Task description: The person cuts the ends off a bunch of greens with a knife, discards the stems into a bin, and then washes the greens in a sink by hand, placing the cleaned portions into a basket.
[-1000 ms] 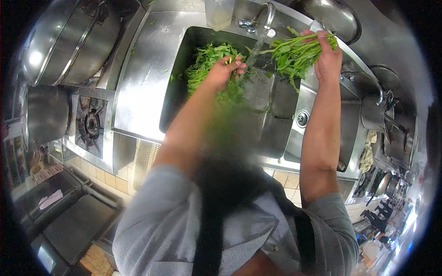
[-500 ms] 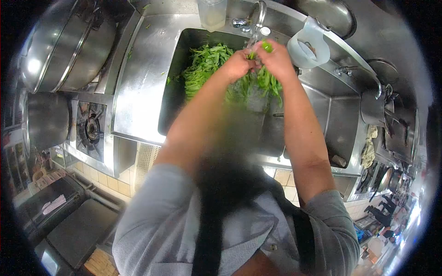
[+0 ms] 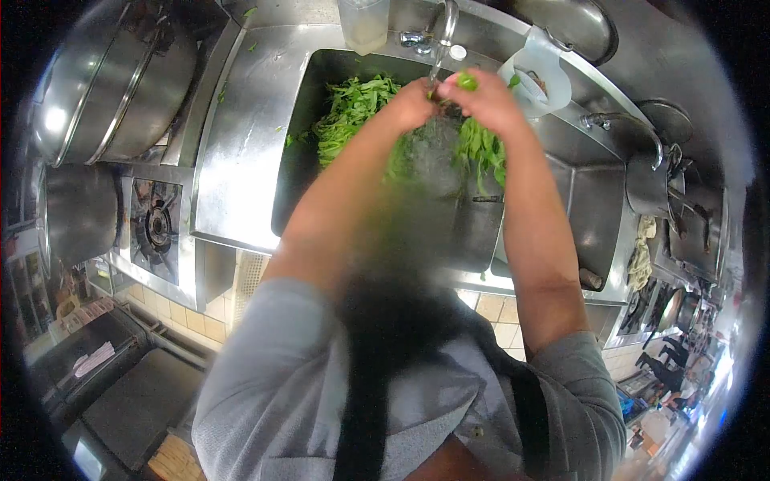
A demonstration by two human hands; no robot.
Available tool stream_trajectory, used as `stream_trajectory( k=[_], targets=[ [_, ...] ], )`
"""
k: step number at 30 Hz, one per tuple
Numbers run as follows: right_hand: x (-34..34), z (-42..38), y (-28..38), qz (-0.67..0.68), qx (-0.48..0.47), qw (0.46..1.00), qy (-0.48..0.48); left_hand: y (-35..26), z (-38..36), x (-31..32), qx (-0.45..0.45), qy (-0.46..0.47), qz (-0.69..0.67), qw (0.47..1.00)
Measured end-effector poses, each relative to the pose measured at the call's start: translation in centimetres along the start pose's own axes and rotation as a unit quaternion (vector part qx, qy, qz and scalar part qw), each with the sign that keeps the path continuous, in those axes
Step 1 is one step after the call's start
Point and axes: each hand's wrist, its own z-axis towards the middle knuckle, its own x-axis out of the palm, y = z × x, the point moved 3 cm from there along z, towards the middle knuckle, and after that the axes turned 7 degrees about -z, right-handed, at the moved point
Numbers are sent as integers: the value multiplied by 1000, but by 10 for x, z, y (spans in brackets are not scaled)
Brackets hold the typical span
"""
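My right hand (image 3: 484, 98) is closed round a bunch of leafy greens (image 3: 480, 148), whose leaves hang below the palm and whose green stem ends show above the fingers. Beside it, almost touching, my left hand (image 3: 413, 104) has its fingers pinched together at the running water; what they hold, if anything, is too small to make out. Water falls from the faucet (image 3: 451, 24) between the hands. A heap of cut greens (image 3: 353, 120) lies in the left part of the sink (image 3: 293, 172), partly behind my left forearm.
A clear container (image 3: 365, 28) stands behind the sink, left of the faucet. A translucent pitcher (image 3: 553, 76) is at the back right. A second basin (image 3: 597, 208) lies to the right. Large metal pots (image 3: 120, 88) and a gas burner (image 3: 158, 227) are at left.
My right hand has moved a little right with its bunch of greens, which now hangs farther right. My left hand has shifted slightly left. More of the falling water shows between them.
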Motion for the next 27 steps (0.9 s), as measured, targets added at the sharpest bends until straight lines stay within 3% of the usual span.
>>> stream_trajectory(
  k=[2,3,6,8,10,11,13,15,16,18,21,24,25,27],
  targets=[
    [29,13,-20,-69,-32,997,11,-30,4,0,-3,-7,79,997],
    [31,15,-25,-68,-31,997,13,-19,11,0,38,-25,71,996],
    [24,20,-24,-46,-42,998,-21,-42,5,-6,-11,15,27,999],
    [3,28,-22,-55,-38,977,-202,-44,-1,-9,-12,4,97,995],
    [-28,10,2,109,-6,978,-176,-18,-7,-8,-62,-7,31,998],
    [-44,7,10,87,-30,975,-203,5,-6,-5,-63,-9,31,997],
    [-62,-1,15,65,-57,970,-226,69,-12,2,-170,45,214,961],
    [-71,-10,17,49,-51,964,-257,104,-46,0,-265,82,280,919],
    [-70,-10,8,49,-54,965,-252,85,-57,3,-269,77,278,919],
    [-47,-8,-18,-71,-53,966,-242,27,-76,9,-286,9,403,869],
    [9,-21,-30,-13,-13,982,-189,-5,-90,34,-104,-73,292,948],
    [48,-39,-5,40,-15,987,-157,-23,-104,51,31,-169,270,947],
    [58,-40,-2,118,-2,982,-147,-17,-106,53,8,-187,276,943],
    [70,-47,20,280,39,951,-122,-5,-114,50,-2,-171,98,980]
  ],
)
